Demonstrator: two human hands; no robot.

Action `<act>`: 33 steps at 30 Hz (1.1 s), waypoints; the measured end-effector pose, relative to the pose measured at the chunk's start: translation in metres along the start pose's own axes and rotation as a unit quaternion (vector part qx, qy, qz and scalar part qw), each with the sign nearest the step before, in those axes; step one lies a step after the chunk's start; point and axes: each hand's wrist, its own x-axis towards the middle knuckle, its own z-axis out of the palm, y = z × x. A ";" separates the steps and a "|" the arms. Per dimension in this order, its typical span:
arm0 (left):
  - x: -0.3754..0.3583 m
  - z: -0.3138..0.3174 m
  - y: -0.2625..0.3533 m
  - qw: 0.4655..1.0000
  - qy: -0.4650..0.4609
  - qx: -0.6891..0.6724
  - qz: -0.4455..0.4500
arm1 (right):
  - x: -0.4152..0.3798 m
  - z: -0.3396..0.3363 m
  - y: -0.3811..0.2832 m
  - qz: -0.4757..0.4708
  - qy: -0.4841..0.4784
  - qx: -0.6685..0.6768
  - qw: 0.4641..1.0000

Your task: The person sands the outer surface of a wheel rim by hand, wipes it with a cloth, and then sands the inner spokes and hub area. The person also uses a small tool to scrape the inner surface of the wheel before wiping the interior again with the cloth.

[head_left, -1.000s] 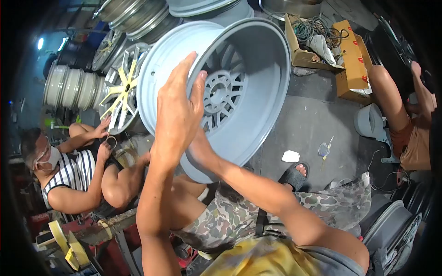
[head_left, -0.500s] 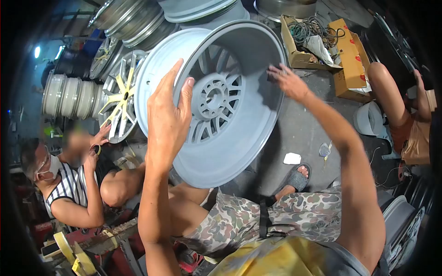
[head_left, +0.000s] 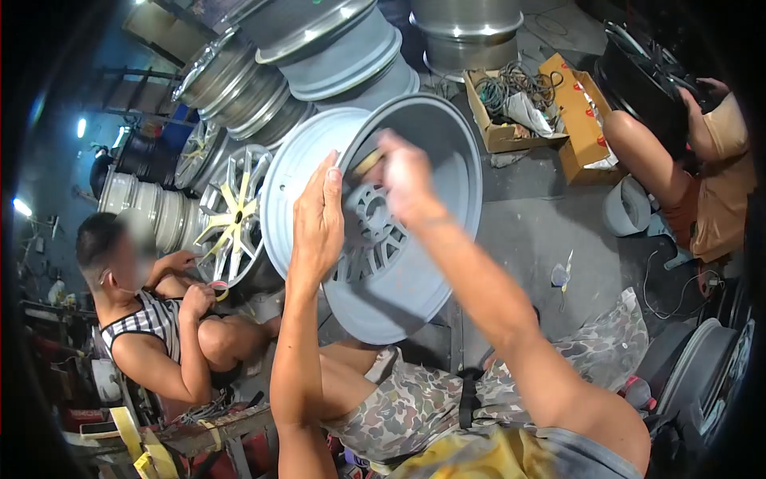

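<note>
A grey car wheel rim (head_left: pixel 399 307) stands tilted in front of me, its hollow barrel facing me and its spokes deep inside. My left hand (head_left: pixel 317 219) grips the barrel's left edge, fingers pointing up along it. Inside the barrel, near the upper left wall, is my right hand (head_left: pixel 405 180), blurred by motion. Its fingers are closed on a small flat pad (head_left: pixel 369 163), yellowish-brown on the visible side. My right forearm covers part of the spokes and hub.
At the left a person (head_left: pixel 155 343) crouches beside a silver spoked wheel (head_left: pixel 233 215) with yellow tape on it. Stacked rims (head_left: pixel 343 68) stand behind. Cardboard boxes with cables (head_left: pixel 511 96) and a grey bucket (head_left: pixel 626 207) are at the right, near another person's leg (head_left: pixel 650 160).
My right hand has swept from the barrel's right wall leftward to the upper left wall. My left hand stays on the edge. The whole view has shifted, and the person at left has turned.
</note>
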 end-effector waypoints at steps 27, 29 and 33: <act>0.000 -0.017 -0.016 0.998 0.002 0.011 -0.065 | 0.068 -0.228 0.042 -0.339 0.168 -0.586 0.717; 0.006 -0.016 -0.014 0.997 0.009 0.020 -0.075 | 0.022 -0.291 0.096 -0.288 0.121 -0.714 0.627; 0.015 -0.018 -0.015 0.993 -0.011 0.020 -0.120 | -0.105 -0.305 0.140 -0.221 -0.070 -0.721 0.653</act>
